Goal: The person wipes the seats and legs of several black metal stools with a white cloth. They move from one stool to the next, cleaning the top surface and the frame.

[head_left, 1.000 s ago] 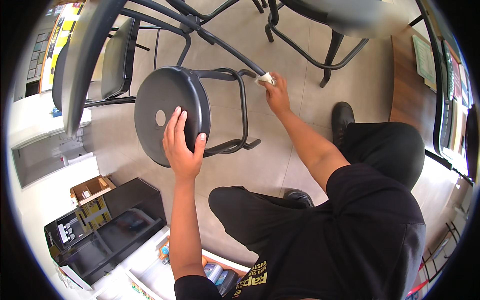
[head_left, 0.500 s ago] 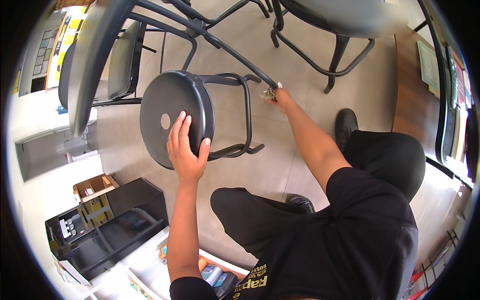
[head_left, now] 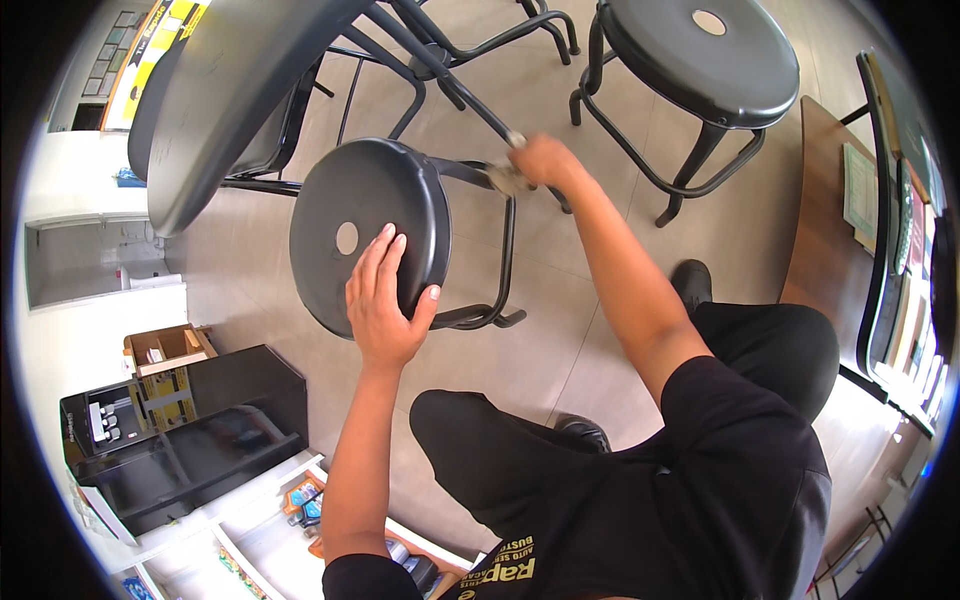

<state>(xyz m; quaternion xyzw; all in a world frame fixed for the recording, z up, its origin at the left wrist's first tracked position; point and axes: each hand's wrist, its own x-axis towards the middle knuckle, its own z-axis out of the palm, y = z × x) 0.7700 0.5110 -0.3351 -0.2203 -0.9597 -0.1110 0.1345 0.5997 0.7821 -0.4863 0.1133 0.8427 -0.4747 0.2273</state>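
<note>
The tipped black stool (head_left: 365, 235) lies on its side with its legs running toward 3 o'clock, the left hand (head_left: 385, 300) spread flat on its seat (fingers open) and the right hand (head_left: 540, 165) closed around a small cloth (head_left: 507, 180) at the leg, at 1 o'clock from the left.

A yellow sign (head_left: 165, 30) with dark print stands at the upper left of the frame, partly hidden. An open brown cardboard box (head_left: 165, 350) sits at the left edge, with a yellow-and-black printed carton (head_left: 165, 395) directly below it. Small colourful retail packages (head_left: 300, 500) lie in a white tray at the lower left. At the right edge, a pale green printed sheet (head_left: 858, 190) lies on a brown surface, beside a curved row of multicoloured labels (head_left: 915, 300).
</note>
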